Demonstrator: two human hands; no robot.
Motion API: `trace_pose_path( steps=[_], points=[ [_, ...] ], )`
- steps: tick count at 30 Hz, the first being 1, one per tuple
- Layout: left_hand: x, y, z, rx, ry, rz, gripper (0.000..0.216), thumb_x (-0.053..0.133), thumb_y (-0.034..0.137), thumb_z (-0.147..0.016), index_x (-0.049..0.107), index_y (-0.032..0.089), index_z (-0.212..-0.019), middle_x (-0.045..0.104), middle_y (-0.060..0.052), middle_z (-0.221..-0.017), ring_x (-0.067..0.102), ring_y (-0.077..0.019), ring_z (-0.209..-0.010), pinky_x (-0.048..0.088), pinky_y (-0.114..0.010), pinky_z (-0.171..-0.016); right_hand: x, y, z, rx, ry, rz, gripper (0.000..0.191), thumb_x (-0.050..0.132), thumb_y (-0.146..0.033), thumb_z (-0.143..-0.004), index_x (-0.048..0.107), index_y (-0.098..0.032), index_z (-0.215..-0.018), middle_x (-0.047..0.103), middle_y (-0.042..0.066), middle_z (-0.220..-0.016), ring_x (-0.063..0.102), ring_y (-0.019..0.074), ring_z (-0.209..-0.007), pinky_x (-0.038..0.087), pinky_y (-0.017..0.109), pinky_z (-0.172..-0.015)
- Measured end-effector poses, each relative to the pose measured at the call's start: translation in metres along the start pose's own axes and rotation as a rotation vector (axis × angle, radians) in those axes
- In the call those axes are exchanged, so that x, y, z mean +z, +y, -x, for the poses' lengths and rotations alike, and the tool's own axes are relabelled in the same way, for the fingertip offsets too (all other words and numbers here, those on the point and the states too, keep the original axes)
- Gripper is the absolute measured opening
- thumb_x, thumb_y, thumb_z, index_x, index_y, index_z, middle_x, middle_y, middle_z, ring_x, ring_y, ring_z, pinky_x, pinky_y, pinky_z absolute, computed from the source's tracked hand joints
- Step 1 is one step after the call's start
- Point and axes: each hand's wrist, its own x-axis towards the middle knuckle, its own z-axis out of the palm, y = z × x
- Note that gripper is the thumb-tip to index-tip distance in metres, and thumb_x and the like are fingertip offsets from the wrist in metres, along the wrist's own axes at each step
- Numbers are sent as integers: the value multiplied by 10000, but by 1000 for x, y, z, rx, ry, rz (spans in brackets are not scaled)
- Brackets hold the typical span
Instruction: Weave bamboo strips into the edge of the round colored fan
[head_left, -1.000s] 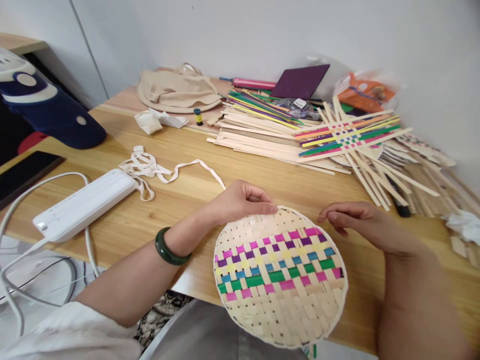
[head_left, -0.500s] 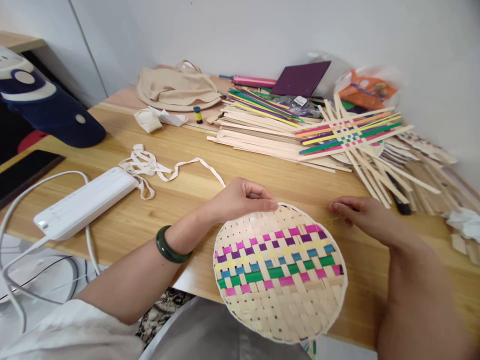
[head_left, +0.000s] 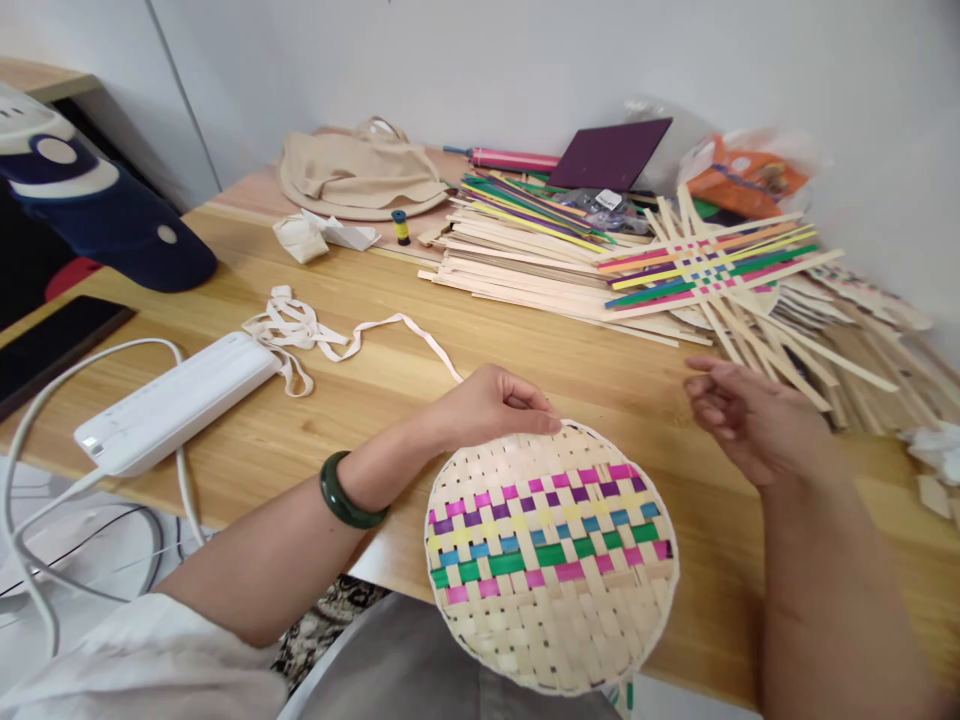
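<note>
My left hand [head_left: 510, 405] pinches the top rim of a round woven panel [head_left: 555, 560], thumb on its near face. Flat pale strips make up the panel, crossed by bands of pink, purple, yellow, blue and green. White tape edges it, and a loose length of white tape [head_left: 409, 322] runs from the left hand back to a tangle on the table. The panel leans toward me over the table's front edge. Apart from it, to the right, my right hand [head_left: 739, 410] is raised with its fingers curled together; whatever they pinch is too fine to make out.
Pale and coloured strips [head_left: 525, 260] lie stacked at the back, beside a loosely woven star of strips [head_left: 705, 270]. A thread spool [head_left: 400, 228], crumpled paper [head_left: 300, 240] and a beige hat [head_left: 360, 175] are behind. A white power strip [head_left: 180, 400], phone [head_left: 60, 345] and blue bottle [head_left: 112, 210] stand left.
My right hand has moved slightly up and to the right, away from the panel, and turned so more of its fingers show. The left hand keeps its hold on the rim.
</note>
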Motion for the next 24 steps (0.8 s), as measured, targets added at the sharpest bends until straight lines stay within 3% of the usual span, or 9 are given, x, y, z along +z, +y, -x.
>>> trace_pose_path(
  steps=[3, 7, 11, 13, 15, 18, 21, 24],
  points=[
    [1, -1, 0, -3, -19, -9, 185, 699, 319, -729, 714, 138, -766, 647, -3, -663, 524, -59, -541, 394, -162, -482, 13, 3, 9, 72, -193, 50, 355, 746, -350, -642, 647, -169, -930, 645, 38, -712, 513, 94, -470, 335, 189, -362],
    [1, -1, -1, -14, -10, -22, 196, 696, 324, -732, 713, 133, -771, 636, -4, -659, 512, -57, -540, 386, -155, -470, 30, 3, 25, -13, -342, 147, 295, 716, -425, -726, 581, -202, -865, 691, 53, -784, 655, 175, -655, 544, 293, -571],
    [3, 0, -1, -32, 5, -41, 194, 687, 319, -737, 715, 129, -770, 626, -11, -643, 495, -59, -524, 373, -153, -449, 37, 1, 36, -148, -518, 308, 208, 671, -417, -787, 665, -210, -800, 666, 74, -1075, 625, 220, -1011, 539, 329, -810],
    [3, 1, -1, -34, 2, -43, 193, 684, 316, -738, 716, 129, -769, 618, -8, -631, 481, -57, -514, 362, -151, -440, 39, 1, 39, -149, -662, 382, 192, 666, -407, -794, 697, -217, -789, 637, 63, -1146, 588, 216, -1073, 507, 308, -865],
    [3, 0, -1, -36, 5, -43, 189, 685, 314, -736, 714, 130, -765, 614, -3, -626, 479, -56, -514, 359, -153, -442, 41, 2, 41, -73, -780, 416, 212, 654, -426, -798, 704, -219, -806, 658, 61, -1048, 614, 194, -952, 519, 283, -771],
    [4, -1, -2, -57, 14, -38, 191, 693, 321, -729, 712, 132, -750, 620, 4, -623, 488, -58, -516, 367, -161, -459, 45, 5, 45, 43, -786, 426, 249, 638, -457, -797, 692, -214, -811, 647, 30, -805, 582, 134, -687, 477, 232, -570],
    [4, -2, -3, -67, 26, -13, 224, 688, 350, -741, 724, 135, -792, 654, -5, -667, 512, -63, -542, 382, -169, -486, 46, 7, 48, 66, -723, 413, 223, 649, -439, -790, 690, -220, -799, 639, 9, -752, 557, 108, -641, 449, 203, -544],
    [4, -2, -4, -33, 46, 15, 297, 641, 372, -794, 725, 164, -989, 709, -25, -814, 562, -72, -626, 417, -171, -555, 45, 9, 47, 70, -710, 406, 203, 655, -426, -791, 695, -228, -810, 646, 1, -739, 558, 100, -634, 447, 192, -543]
  ],
)
